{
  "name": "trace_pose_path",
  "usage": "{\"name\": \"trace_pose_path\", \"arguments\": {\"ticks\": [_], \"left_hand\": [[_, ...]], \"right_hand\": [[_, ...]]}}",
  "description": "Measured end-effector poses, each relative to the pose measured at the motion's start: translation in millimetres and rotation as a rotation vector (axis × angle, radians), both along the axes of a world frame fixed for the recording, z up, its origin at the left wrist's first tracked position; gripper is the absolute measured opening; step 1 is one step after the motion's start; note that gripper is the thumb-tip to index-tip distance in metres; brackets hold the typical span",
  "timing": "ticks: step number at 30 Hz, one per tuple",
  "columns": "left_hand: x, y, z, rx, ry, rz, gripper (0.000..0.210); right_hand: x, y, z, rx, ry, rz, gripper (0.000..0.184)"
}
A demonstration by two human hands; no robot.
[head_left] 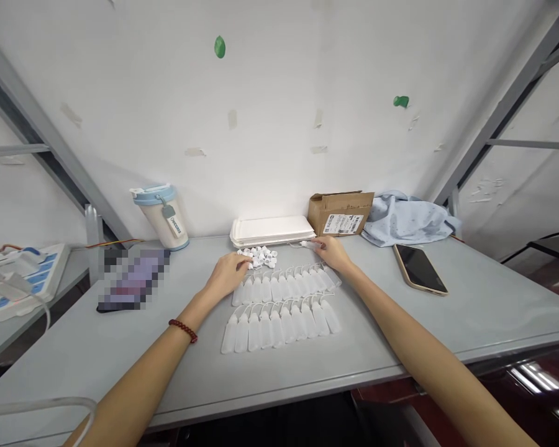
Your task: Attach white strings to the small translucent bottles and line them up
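My left hand (227, 275) is at the left edge of a small pile of white caps (262, 256), its thumb and fingers pinched together. What lies between those fingertips is too small to tell. To the right of the pile, my right hand (333, 253) pinches a small white nozzle-like piece (309, 244) with a thin strap, just in front of the white tray. Between and below my hands, translucent squeeze bottles lie side by side in two rows, a back row (282, 288) and a front row (279, 328), with thin looped straps at their necks.
Against the wall stand a white tray (272, 230), a cardboard box (341, 213) and a bunched blue cloth (407, 218). A phone (420, 269) lies right. On the left are a tumbler (162, 217), a blurred-out flat object (135, 279) and a power strip (32, 282). A cable (41, 406) crosses the near left corner.
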State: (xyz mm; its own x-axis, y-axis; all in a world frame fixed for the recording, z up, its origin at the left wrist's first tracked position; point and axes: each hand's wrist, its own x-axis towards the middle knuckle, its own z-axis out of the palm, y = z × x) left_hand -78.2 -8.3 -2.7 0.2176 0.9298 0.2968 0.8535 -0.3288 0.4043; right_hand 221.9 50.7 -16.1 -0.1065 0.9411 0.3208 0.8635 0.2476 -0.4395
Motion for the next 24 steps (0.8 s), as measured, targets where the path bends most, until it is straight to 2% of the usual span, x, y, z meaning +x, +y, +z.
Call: {"name": "trace_pose_path", "arguments": {"ticks": [13, 24], "left_hand": [[5.2, -3.9, 3.3, -0.062, -0.083, 0.010, 0.031], [7.9, -4.6, 2.9, -0.110, -0.060, 0.042, 0.027]], "right_hand": [[2.7, -0.2, -4.3, 0.008, 0.019, -0.038, 0.032], [7.5, 0.3, -2.9, -0.012, 0.023, -0.098, 0.030]]}}
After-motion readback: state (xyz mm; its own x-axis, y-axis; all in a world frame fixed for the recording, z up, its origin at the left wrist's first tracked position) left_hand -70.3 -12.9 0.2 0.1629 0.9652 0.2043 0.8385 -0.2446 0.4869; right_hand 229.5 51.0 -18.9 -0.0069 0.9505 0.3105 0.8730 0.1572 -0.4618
